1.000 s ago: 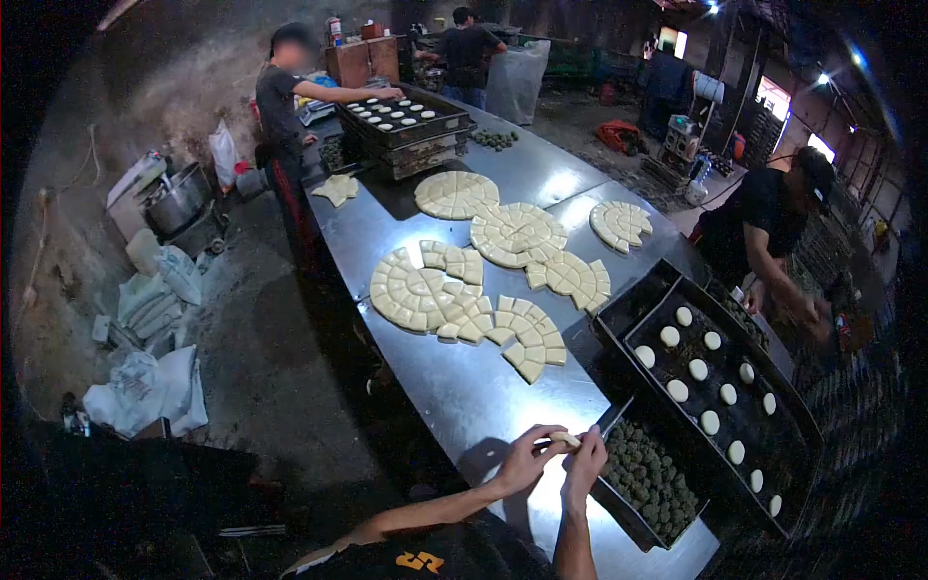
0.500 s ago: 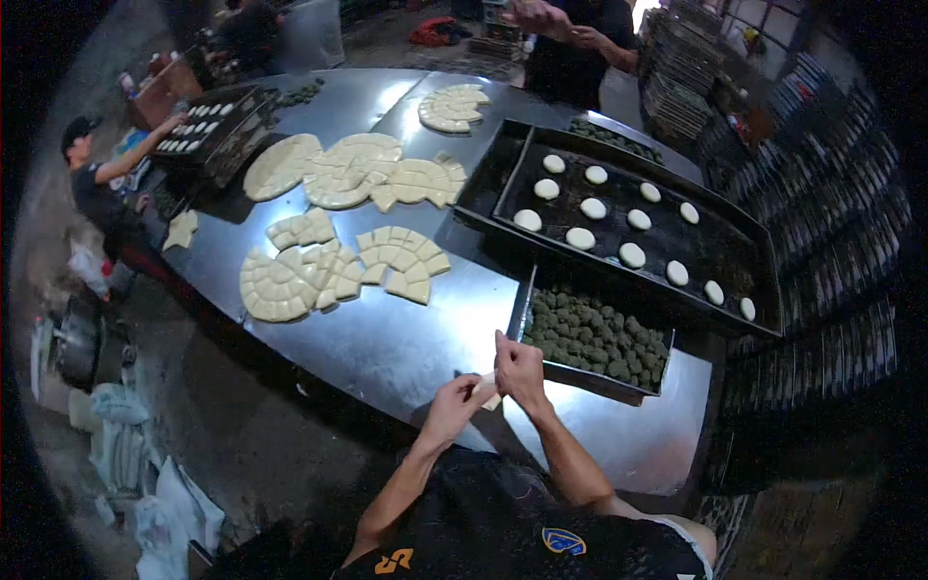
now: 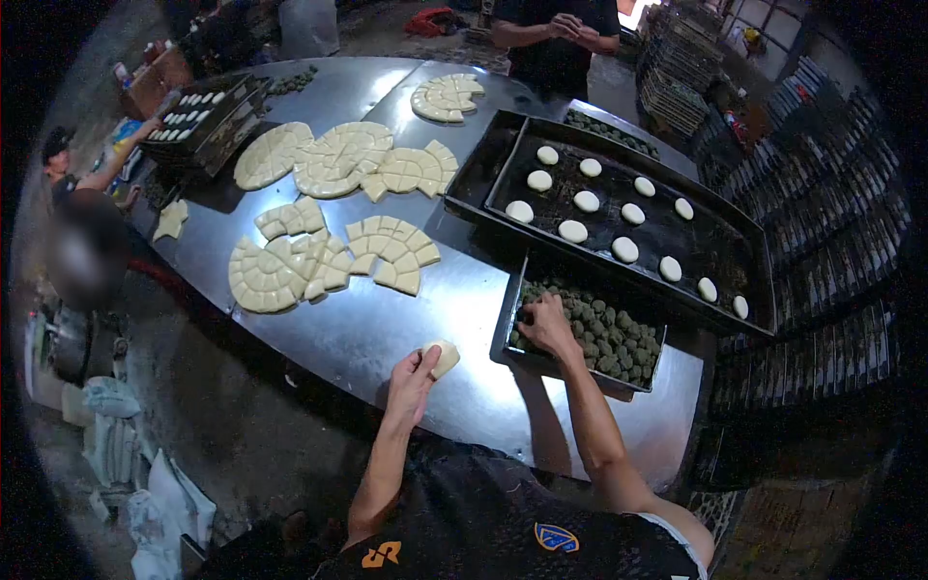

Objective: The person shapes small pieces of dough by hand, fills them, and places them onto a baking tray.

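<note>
My left hand (image 3: 413,380) is closed on a pale, flattened dough piece (image 3: 444,359), held between thumb and fingers above the near edge of the metal table. My right hand (image 3: 549,327) reaches into a rectangular metal tray (image 3: 578,376) of dark green filling balls (image 3: 612,338). Its fingers curl down among the balls at the tray's left side; whatever lies under the fingertips is hidden. Cut dough sheets (image 3: 274,277) lie to the left of my hands. Beyond the filling tray, a large black baking tray (image 3: 667,220) carries several round white dough pieces (image 3: 586,202).
The metal table (image 3: 329,333) also bears more cut dough (image 3: 343,159) and a star-shaped scrap (image 3: 170,220). Across it stands one person (image 3: 556,48); another at left reaches toward a stacked tray (image 3: 193,121). Tray racks (image 3: 812,193) line the right side.
My hands have parted. The right moved from the dough into the tray of green balls, while the left shifted slightly left and up with the dough piece. The person opposite has lowered their hands.
</note>
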Demonstrator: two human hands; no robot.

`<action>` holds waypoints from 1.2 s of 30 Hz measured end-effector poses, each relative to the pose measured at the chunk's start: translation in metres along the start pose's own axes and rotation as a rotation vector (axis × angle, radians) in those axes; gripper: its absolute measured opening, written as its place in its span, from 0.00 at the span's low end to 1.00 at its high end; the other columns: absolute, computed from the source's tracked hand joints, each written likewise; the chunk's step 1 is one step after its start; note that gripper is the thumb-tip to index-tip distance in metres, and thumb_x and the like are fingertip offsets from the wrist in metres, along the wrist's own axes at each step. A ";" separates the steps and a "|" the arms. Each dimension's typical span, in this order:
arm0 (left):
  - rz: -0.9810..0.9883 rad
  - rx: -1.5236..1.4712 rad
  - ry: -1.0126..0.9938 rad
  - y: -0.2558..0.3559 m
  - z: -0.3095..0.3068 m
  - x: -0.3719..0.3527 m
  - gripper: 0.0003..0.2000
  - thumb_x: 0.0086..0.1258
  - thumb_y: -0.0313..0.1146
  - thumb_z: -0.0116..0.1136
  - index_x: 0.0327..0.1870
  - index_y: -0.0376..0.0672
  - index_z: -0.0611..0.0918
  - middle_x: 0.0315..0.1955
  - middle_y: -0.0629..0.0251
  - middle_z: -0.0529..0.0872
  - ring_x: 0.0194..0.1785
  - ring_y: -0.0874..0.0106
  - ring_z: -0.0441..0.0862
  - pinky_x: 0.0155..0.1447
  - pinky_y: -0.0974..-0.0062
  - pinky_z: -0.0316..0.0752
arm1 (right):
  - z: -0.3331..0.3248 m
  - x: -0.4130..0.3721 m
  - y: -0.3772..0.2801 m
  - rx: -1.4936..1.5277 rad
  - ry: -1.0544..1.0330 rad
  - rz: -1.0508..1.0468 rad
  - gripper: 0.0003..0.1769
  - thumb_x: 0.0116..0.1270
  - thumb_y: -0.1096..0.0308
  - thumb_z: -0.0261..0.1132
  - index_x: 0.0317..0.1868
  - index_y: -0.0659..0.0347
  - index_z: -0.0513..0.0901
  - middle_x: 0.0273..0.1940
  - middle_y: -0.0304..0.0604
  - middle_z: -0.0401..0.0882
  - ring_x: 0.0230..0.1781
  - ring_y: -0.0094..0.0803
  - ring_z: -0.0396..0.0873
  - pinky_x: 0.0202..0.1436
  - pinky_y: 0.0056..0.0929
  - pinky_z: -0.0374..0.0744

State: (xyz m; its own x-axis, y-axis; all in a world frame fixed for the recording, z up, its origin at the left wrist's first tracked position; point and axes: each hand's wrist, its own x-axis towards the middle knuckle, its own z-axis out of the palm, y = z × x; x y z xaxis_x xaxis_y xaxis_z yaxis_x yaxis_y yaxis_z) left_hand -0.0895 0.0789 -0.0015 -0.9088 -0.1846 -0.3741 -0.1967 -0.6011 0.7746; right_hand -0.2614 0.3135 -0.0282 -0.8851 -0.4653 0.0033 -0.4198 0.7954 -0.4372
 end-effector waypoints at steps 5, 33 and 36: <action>-0.005 -0.089 -0.003 -0.006 -0.007 0.005 0.18 0.72 0.39 0.59 0.52 0.31 0.78 0.47 0.61 0.83 0.50 0.74 0.80 0.58 0.74 0.74 | 0.000 0.007 0.006 0.016 -0.030 0.060 0.20 0.53 0.61 0.74 0.43 0.65 0.86 0.47 0.61 0.74 0.55 0.53 0.69 0.57 0.48 0.71; -0.022 -0.064 0.173 -0.024 -0.083 -0.030 0.18 0.76 0.39 0.52 0.54 0.31 0.77 0.49 0.59 0.81 0.53 0.68 0.80 0.60 0.69 0.76 | 0.077 -0.100 -0.099 0.407 -0.365 -0.370 0.17 0.64 0.73 0.62 0.54 0.61 0.79 0.49 0.52 0.77 0.49 0.47 0.76 0.55 0.38 0.76; -0.006 -0.114 0.163 -0.045 -0.097 -0.029 0.18 0.75 0.40 0.53 0.53 0.32 0.79 0.48 0.61 0.82 0.51 0.71 0.80 0.56 0.71 0.76 | 0.069 -0.091 -0.115 0.303 -0.334 -0.500 0.22 0.61 0.75 0.61 0.58 0.60 0.77 0.53 0.51 0.76 0.50 0.48 0.75 0.57 0.37 0.75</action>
State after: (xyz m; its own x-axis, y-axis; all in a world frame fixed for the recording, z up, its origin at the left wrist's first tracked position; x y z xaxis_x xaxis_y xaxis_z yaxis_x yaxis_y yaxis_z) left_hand -0.0190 0.0363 -0.0749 -0.8343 -0.2992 -0.4631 -0.1503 -0.6848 0.7131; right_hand -0.1185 0.2378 -0.0409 -0.4686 -0.8833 0.0139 -0.6448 0.3313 -0.6888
